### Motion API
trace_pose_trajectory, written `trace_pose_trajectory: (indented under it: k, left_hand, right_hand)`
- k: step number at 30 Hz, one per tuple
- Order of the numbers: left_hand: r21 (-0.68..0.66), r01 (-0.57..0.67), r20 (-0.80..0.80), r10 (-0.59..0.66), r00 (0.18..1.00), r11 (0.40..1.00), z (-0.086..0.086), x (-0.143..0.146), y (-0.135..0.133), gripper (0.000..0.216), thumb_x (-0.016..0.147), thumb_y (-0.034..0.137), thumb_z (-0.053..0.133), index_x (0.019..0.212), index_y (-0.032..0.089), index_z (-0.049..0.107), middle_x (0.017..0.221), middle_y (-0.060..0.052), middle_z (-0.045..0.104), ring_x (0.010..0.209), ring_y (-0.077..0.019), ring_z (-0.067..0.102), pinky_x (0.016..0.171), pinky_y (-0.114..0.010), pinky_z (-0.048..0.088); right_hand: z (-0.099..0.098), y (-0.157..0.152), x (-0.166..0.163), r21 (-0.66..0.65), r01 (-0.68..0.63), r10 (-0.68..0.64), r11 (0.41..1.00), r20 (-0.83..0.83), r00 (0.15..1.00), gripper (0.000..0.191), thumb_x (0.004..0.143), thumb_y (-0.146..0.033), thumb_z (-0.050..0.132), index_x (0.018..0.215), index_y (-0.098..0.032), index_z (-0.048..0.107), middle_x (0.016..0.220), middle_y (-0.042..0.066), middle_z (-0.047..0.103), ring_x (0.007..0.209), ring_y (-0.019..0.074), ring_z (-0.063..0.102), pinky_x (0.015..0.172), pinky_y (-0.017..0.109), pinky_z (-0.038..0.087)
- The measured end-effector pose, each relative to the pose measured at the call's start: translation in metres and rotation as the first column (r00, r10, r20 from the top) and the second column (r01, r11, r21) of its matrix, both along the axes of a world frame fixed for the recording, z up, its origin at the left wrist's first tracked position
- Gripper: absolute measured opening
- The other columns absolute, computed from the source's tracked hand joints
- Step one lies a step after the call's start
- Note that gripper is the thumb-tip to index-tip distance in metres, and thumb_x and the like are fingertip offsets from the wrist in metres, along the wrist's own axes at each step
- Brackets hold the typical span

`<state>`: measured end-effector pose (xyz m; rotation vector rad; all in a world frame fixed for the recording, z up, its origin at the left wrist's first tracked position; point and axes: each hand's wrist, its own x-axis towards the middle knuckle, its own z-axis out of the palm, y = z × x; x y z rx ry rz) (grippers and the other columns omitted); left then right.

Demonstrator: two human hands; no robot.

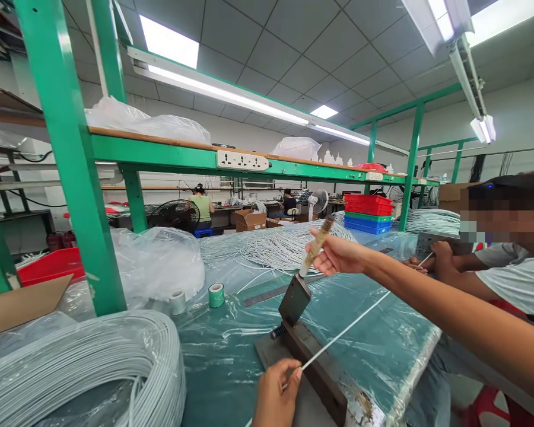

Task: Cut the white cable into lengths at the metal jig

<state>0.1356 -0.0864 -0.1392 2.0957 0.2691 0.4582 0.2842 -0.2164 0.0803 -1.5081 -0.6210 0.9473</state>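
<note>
My left hand (278, 388), low in the middle, is closed in a pinch on a thin white cable (345, 330). The cable slants up to the right, passes behind my right forearm and shows again near a co-worker's hands. My right hand (336, 255) is loosely curled at the worn, yellowish lever handle (317, 246) of a metal bench cutter (295, 299). The lever stands raised and tilted. Beneath it are a spring and a long steel bar (315, 370) on a base plate. The cable crosses above this bar.
A large coil of white cable (160, 356) lies at left; another loose coil (280, 246) sits behind the cutter. Two tape rolls, the green one (216, 295) nearer, stand beside a steel ruler (267, 293). A co-worker (511, 255) sits at right. A green post (71, 160) rises at left.
</note>
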Motion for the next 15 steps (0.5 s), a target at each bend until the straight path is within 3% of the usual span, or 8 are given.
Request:
trace_pose_trajectory:
  k: [3,6,8,10,12,15]
  left_hand:
    - [0.319,0.043,-0.177,0.015,0.984,0.947,0.018,-0.008,-0.006,0.033,0.083,0.032,0.030,0.092,0.021,0.060,0.083,-0.008,0.062,0.080,-0.0233,0.055,0.065,-0.028,0.032]
    - [0.474,0.059,-0.285,0.089,0.955,0.879,0.032,-0.011,-0.015,0.035,0.084,0.019,0.024,0.082,0.017,0.059,0.081,-0.011,0.061,0.079,-0.0260,0.056,0.061,-0.030,0.029]
    - [0.362,0.029,-0.245,0.065,0.967,0.932,0.034,-0.009,-0.018,0.027,0.081,0.013,0.029,0.074,0.014,0.056,0.079,-0.011,0.059,0.077,-0.0242,0.054,0.061,-0.029,0.027]
    - [0.146,0.014,-0.197,0.015,0.980,0.989,0.031,-0.004,-0.018,0.020,0.076,0.010,0.035,0.066,0.013,0.052,0.071,-0.008,0.055,0.072,-0.0198,0.051,0.061,-0.027,0.027]
    - [-0.041,0.020,-0.185,-0.027,0.982,0.999,0.026,0.001,-0.016,0.016,0.072,0.011,0.038,0.061,0.013,0.049,0.061,-0.004,0.049,0.062,-0.0148,0.046,0.057,-0.024,0.026]
    - [-0.161,0.007,-0.171,-0.035,0.985,0.987,0.019,0.009,-0.015,0.023,0.071,0.029,0.041,0.054,0.015,0.045,0.050,0.001,0.038,0.050,-0.0103,0.035,0.051,-0.023,0.023]
  right_hand:
    - [-0.008,-0.032,-0.019,-0.057,-0.071,0.067,0.996,-0.061,0.996,0.027,0.087,-0.039,0.031,0.086,-0.014,0.040,0.063,0.006,0.059,0.051,0.0117,0.057,0.044,0.018,0.045]
    - [-0.018,-0.053,-0.032,-0.069,-0.079,0.072,0.995,-0.087,0.994,0.014,0.085,-0.025,0.036,0.091,-0.013,0.040,0.066,0.007,0.060,0.052,0.0104,0.058,0.044,0.015,0.045]
    - [-0.022,-0.059,-0.037,-0.089,-0.095,0.085,0.991,-0.109,0.990,0.015,0.082,-0.022,0.039,0.093,-0.013,0.040,0.067,0.007,0.059,0.050,0.0094,0.057,0.043,0.013,0.044]
    - [-0.024,-0.062,-0.040,-0.125,-0.125,0.109,0.984,-0.127,0.986,0.018,0.081,-0.023,0.042,0.095,-0.013,0.040,0.068,0.008,0.059,0.048,0.0088,0.056,0.042,0.013,0.044]
    - [-0.023,-0.063,-0.041,-0.147,-0.148,0.129,0.978,-0.127,0.983,0.023,0.079,-0.023,0.043,0.099,-0.013,0.040,0.069,0.008,0.059,0.048,0.0082,0.055,0.042,0.013,0.044]
    - [-0.022,-0.065,-0.042,-0.172,-0.170,0.149,0.970,-0.132,0.980,0.031,0.078,-0.022,0.044,0.108,-0.014,0.038,0.074,0.008,0.058,0.048,0.0073,0.055,0.042,0.012,0.045]
